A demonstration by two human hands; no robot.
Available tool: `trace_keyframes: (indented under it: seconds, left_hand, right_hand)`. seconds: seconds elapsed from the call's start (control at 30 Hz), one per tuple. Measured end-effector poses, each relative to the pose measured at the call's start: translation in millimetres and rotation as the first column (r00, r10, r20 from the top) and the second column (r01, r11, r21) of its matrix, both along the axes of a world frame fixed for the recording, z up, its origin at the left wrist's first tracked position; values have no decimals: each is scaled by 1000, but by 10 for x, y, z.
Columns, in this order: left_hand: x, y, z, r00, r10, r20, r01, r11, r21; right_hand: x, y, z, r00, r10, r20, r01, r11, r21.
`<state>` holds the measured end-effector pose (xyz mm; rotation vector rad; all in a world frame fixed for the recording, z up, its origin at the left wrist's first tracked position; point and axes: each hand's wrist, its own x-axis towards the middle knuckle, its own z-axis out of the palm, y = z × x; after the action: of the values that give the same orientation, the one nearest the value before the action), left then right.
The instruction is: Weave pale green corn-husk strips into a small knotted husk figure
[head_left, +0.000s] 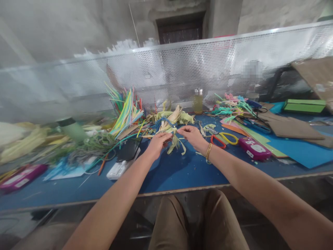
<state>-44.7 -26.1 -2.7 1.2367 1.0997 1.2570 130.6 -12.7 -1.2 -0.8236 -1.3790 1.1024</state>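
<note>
Both my arms reach out over a blue table [182, 173]. My left hand [157, 143] and my right hand [193, 134] are closed in a pinch on a small bundle of pale corn husk strips [174, 141] held between them, just above the tabletop. The loose husk ends hang down below my fingers. A gold bracelet [208, 150] sits on my right wrist. Behind the bundle lies a heap of more corn husks [173, 117] with a blue cord in it.
Coloured straws [127, 109] fan up at the left, beside a black phone [128, 149] and a white block. Red and yellow scissors [223, 140], a pink case [254, 148], coloured paper [299, 151] and a small jar [198, 100] lie right. A perforated metal screen [208, 66] backs the table.
</note>
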Motion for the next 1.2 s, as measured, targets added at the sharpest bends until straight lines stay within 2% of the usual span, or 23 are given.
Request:
trace_keyframes:
  seconds: [0.13, 0.47, 0.6, 0.7, 0.97, 1.07, 1.13, 1.2]
  left_hand:
    - [5, -17, 14, 1000, 3, 20, -2, 1000, -31]
    - [-4, 14, -49, 995, -76, -67, 77, 997, 4]
    - [-25, 30, -54, 996, -49, -77, 54, 997, 52]
    - [-30, 30, -42, 994, -49, -97, 54, 997, 51]
    - [-7, 16, -27, 999, -32, -36, 32, 999, 0]
    - [-35, 56, -33, 998, 55, -12, -56, 997, -48]
    - [-75, 101, -32, 972, 195, 128, -194, 981, -25]
    - [-120, 141, -32, 908, 299, 293, -301, 953, -40]
  right_hand:
    - [0, -6, 11, 1000, -4, 7, 4, 1000, -3]
    - [7, -13, 13, 999, 5, 32, -3, 998, -59]
    - [6, -31, -11, 977, 127, 172, -106, 986, -127]
    - [-10, -44, -26, 954, 197, 227, -170, 977, -130]
    - [8, 28, -35, 989, 107, 98, -94, 987, -130]
    - [26, 45, -35, 994, 63, 90, -49, 987, -152]
    - [30, 52, -38, 994, 43, 96, -27, 987, -157]
    - [26, 58, -47, 993, 32, 111, -14, 988, -156]
